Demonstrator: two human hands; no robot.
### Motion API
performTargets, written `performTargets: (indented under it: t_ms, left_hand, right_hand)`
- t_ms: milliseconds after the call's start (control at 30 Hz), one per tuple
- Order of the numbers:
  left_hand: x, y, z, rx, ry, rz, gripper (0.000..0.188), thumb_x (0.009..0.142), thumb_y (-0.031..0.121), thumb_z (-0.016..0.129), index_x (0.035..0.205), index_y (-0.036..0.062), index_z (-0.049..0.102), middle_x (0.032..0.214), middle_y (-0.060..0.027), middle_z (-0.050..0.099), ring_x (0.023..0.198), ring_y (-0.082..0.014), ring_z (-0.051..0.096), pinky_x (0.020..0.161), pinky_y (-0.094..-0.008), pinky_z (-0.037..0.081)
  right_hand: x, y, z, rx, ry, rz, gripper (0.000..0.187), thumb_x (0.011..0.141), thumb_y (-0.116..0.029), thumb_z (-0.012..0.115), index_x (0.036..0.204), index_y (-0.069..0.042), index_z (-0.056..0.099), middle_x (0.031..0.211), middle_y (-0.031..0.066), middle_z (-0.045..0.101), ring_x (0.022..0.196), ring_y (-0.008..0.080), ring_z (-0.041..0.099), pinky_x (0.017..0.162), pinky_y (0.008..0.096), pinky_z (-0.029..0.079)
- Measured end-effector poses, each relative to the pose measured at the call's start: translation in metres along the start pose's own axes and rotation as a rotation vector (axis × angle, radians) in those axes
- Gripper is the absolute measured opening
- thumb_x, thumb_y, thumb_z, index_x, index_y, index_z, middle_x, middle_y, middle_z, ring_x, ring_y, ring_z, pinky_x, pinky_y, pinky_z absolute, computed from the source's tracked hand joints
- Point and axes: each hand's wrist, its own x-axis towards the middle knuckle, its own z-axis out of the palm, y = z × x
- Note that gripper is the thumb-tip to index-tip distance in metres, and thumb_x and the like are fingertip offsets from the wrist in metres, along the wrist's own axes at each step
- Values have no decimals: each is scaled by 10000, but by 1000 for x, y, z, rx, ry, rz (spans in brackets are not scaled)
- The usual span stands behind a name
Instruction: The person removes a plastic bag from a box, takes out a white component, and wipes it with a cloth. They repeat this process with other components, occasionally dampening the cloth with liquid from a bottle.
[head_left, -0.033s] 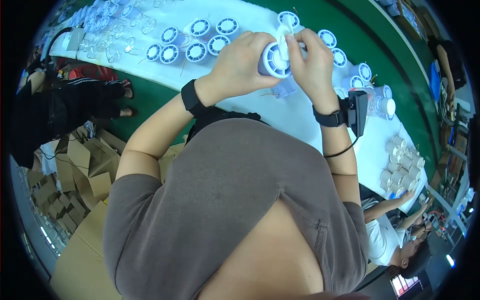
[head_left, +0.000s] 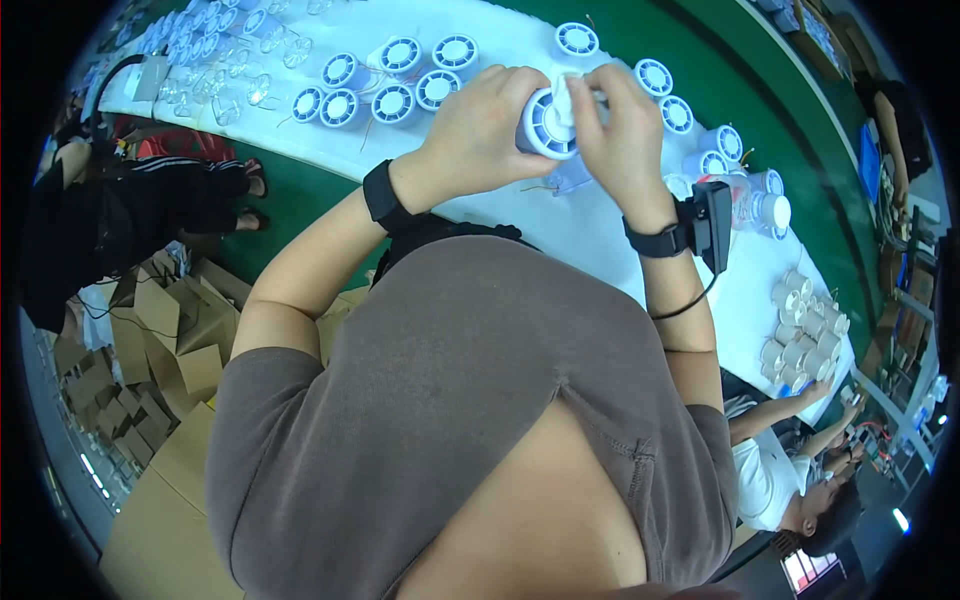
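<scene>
My left hand [head_left: 480, 130] is closed round the side of a white cylindrical housing [head_left: 541, 128] with a slotted round face. Pinched in the fingers of my right hand [head_left: 628, 145] is a crumpled white cloth or tissue [head_left: 563, 102], which lies against that face. Part of the face is hidden behind the cloth and fingers. Below the housing, a clear plastic piece [head_left: 570, 178] is partly covered by my hands. Similar housings [head_left: 393, 103] with thin wires stand in a group left of my hands. More of them [head_left: 676, 115] stand to the right.
A white-covered table [head_left: 345, 150] runs across the view. Clear cups [head_left: 225, 108] lie at its left, a clear bottle [head_left: 745, 205] stands at the right, and whitish cylinders [head_left: 803, 335] cluster farther right beside a seated person [head_left: 775, 485]. Cardboard boxes [head_left: 180, 320] lie at lower left, near another person [head_left: 120, 215].
My right hand has shifted slightly down and left, and the cloth now looks more bunched against the housing's face. My left hand keeps its hold.
</scene>
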Motion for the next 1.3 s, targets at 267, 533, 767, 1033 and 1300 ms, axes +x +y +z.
performTargets:
  t_ms: [267, 533, 767, 1033, 1300]
  left_hand:
    - [0, 14, -12, 58, -43, -86, 502, 521, 213, 720, 921, 36, 473, 865, -126, 526, 791, -268, 517, 643, -318, 424]
    - [-19, -21, -15, -740, -8, -306, 704, 572, 224, 740, 1126, 42, 346, 1041, -91, 426, 958, -181, 450, 809, -291, 380]
    - [-38, 10, -43, -343, -138, -267, 616, 602, 165, 696, 1102, 2, 375, 904, -105, 495, 905, -142, 478, 730, -263, 401]
    - [-61, 12, -45, -867, 95, -472, 447, 716, 234, 627, 1038, 14, 408, 951, -64, 488, 883, -162, 490, 723, -251, 401]
    - [-64, 17, -51, -1219, 337, -786, 442, 792, 390, 504, 971, -10, 441, 937, -92, 500, 803, -148, 515, 681, -260, 411]
  right_hand:
    - [-7, -14, -5, 30, -18, -338, 119, 729, -72, 555, 668, 0, 482, 568, 105, 453, 491, 222, 463, 445, 312, 354]
    - [-4, -14, -13, 318, 128, 266, 91, 748, -42, 539, 711, 12, 476, 625, 74, 466, 568, 125, 409, 510, 261, 346]
    - [-4, -45, 12, 273, -157, -145, 109, 770, -54, 509, 683, 3, 474, 631, 34, 469, 568, 90, 400, 510, 241, 331]
    - [21, -28, 40, 993, -209, 237, 85, 777, -32, 479, 698, -4, 468, 699, 41, 478, 648, 85, 442, 576, 246, 364]
    - [7, -72, 52, 270, -12, -634, 193, 823, -119, 416, 870, 35, 522, 888, 156, 520, 768, 258, 512, 668, 312, 396]
